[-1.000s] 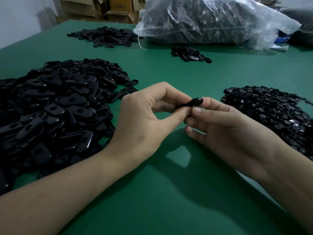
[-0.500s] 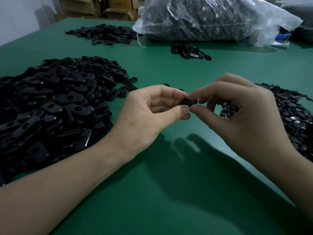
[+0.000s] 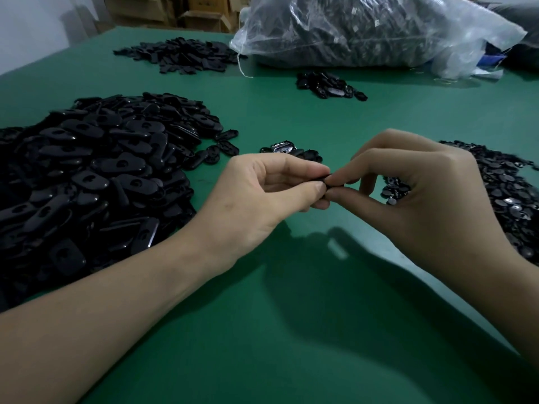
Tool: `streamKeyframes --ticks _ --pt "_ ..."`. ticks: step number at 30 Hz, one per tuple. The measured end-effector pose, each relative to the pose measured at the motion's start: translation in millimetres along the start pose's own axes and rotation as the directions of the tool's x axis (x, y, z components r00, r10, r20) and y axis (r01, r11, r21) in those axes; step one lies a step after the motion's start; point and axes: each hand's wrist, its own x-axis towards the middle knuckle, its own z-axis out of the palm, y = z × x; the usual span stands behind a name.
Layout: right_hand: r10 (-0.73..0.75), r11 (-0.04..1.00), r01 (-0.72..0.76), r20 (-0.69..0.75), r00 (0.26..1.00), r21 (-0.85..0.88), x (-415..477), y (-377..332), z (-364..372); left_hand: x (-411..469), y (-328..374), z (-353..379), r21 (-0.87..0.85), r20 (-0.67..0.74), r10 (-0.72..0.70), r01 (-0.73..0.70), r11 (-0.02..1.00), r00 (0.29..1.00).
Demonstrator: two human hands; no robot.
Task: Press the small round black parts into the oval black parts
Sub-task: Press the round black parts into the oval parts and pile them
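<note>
Above the middle of the green table (image 3: pixel 291 345), my left hand (image 3: pixel 262 199) and my right hand (image 3: pixel 408 193) meet fingertip to fingertip. Both pinch one oval black part (image 3: pixel 328 183), of which only a thin dark sliver shows between thumbs and forefingers. Whether a small round part sits in it is hidden. A large heap of oval black parts (image 3: pixel 87 182) lies at the left. A heap of small round black parts (image 3: pixel 501 193) lies at the right, partly behind my right hand.
A few oval parts (image 3: pixel 288 151) lie just beyond my hands. A smaller cluster (image 3: pixel 326 84) sits farther back, a flat dark pile (image 3: pixel 180 55) at the far left. A big clear plastic bag of parts (image 3: pixel 364 30) lies along the back edge, with cardboard boxes (image 3: pixel 201 13) behind.
My right hand turned from palm-up beneath the part to fingers curled down, pinching it from the right. Both hands stay together, shifted slightly.
</note>
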Motion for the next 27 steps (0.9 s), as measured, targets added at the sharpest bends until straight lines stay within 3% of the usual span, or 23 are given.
streamKeyframes --ticks 12,27 --pt "0.089 0.996 -0.089 0.024 0.996 0.027 -0.1 2.0 1.5 0.7 -1.0 -1.5 0.079 -0.004 -0.005 0.005 0.997 1.0" --pt "0.008 0.999 -0.002 0.126 0.992 -0.05 1.3 2.1 -1.6 -0.1 -2.5 -1.8 0.192 0.029 -0.006 0.001 0.981 1.0"
